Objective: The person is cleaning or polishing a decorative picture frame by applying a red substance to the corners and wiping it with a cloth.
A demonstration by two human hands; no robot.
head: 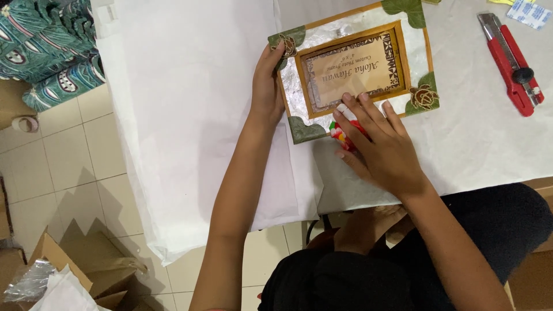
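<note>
Hands point(271, 86) point(377, 144) on glossy rectangular wooden frame point(351, 66), crinkled white paper point(196, 115)

Pale tiled floor point(69, 167), white-covered table point(190, 115), cardboard boxes point(86, 270)

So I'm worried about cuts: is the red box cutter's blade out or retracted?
Cannot tell for sure. The red box cutter lies flat on the white paper, apart from both hands; no bare blade clearly shows beyond its grey tip.
</note>
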